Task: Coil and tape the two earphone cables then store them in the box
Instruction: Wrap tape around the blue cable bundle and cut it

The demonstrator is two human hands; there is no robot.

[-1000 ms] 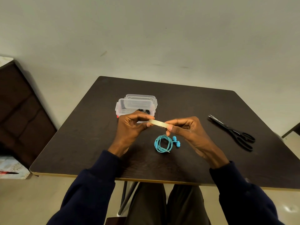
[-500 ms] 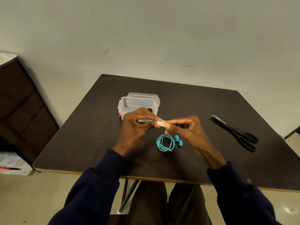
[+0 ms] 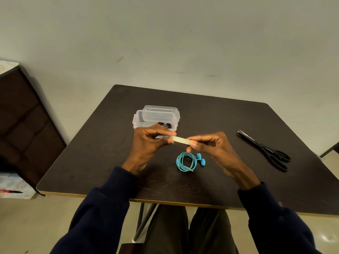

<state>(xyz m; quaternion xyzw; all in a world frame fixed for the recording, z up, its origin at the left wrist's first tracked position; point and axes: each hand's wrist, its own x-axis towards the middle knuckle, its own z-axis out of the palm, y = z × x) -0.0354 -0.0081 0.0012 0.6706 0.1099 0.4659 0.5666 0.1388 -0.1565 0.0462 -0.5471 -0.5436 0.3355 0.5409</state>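
Observation:
A short pale strip of tape (image 3: 180, 139) is stretched between both hands above the table. My left hand (image 3: 148, 143) pinches its left end and my right hand (image 3: 211, 147) pinches its right end. Just below the strip, a coiled blue earphone cable (image 3: 186, 161) lies on the dark table with its two blue earbuds at its right. Behind my left hand stands a clear plastic box (image 3: 146, 118), open, with a black earphone (image 3: 166, 124) inside it. The box lid leans behind it.
Black scissors (image 3: 266, 151) lie on the right side of the dark table (image 3: 220, 116). A dark wooden cabinet (image 3: 23, 121) stands to the left of the table. The table's front edge runs just above my lap.
The tape strip between my hands got shorter and then longer again as my hands drew together and slightly apart. The blue coil, box and scissors stayed put.

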